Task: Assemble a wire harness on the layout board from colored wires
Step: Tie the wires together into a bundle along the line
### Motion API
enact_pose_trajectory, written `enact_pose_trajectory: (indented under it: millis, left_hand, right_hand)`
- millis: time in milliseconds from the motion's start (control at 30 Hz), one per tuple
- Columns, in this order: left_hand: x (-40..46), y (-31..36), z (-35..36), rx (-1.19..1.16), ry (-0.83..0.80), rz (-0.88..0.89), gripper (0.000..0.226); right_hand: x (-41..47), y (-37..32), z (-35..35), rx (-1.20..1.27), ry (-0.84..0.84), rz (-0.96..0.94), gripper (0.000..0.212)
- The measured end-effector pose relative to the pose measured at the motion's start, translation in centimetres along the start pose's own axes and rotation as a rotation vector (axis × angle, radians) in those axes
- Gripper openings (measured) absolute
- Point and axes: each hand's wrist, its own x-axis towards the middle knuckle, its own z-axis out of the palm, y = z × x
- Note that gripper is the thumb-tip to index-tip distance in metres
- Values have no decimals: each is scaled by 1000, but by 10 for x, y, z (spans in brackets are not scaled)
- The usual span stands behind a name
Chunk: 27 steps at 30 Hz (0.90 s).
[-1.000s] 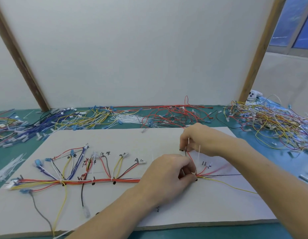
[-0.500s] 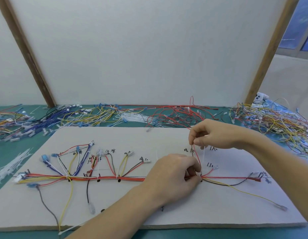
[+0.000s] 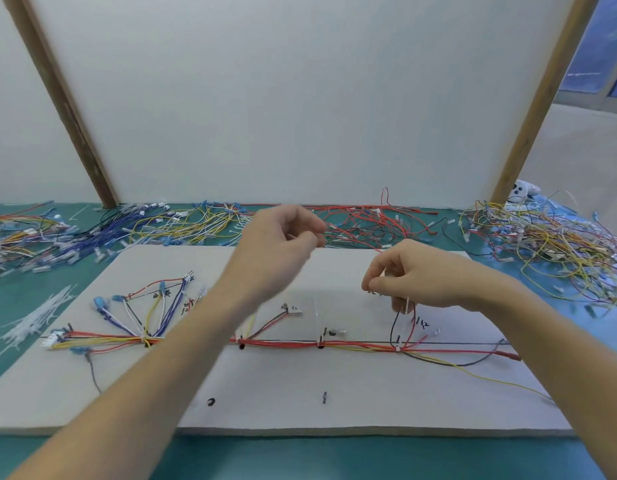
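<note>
The grey layout board lies in front of me, with a red and yellow harness trunk running along its drawn line. Coloured branches fan up from the trunk at the left. My right hand pinches the upright tail of a white cable tie. The tie wraps the trunk at a junction, where a black and a red wire loop up toward the fingers. My left hand hovers blurred above the board's far edge, its fingers curled and nothing visible in them.
Loose white cable ties lie on the green mat at the left. Behind the board are piles of blue and yellow wires and red wires, and a mixed tangle sits at the right. A white panel with wooden struts stands at the back.
My left hand has let go at the trunk junction and risen up and back toward the wire piles. My right hand keeps its pinch on the tie tail.
</note>
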Motion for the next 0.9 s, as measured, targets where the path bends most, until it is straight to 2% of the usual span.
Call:
enact_pose_trajectory:
  millis: [100,133,233,300,400,533,633,767,900]
  left_hand:
    - [-2,-8,-30,227,-136,16,17]
    - [-6,-11,-35,308,-205,41,14]
    - [-26,-27,-39,568,-422,129,6]
    - [-41,-39,-36,721,-477,218,23]
    - [-53,-56,-28,834,-436,311,40]
    - [-60,-71,-21,751,-374,339,28]
    - [-61,-72,-18,762,-349,374,19]
    - [-64,-73,-16,810,-354,379,17]
    - [-68,-72,-19,706,-311,358,10]
  right_hand:
    - [0,-26,0,-336,49,-75,13]
    - [-1,-35,1,-365,38,-101,13]
    - [1,-55,12,-272,-132,-133,13]
    - [4,-59,24,-315,-168,-130,16]
    - [8,-55,41,-332,-137,-124,15]
    - [12,-45,50,-346,-101,-76,5]
    - [11,-41,48,-322,-100,-111,3]
    - [7,-39,45,-36,-92,-114,8]
    - [0,-34,35,155,-122,-104,13]
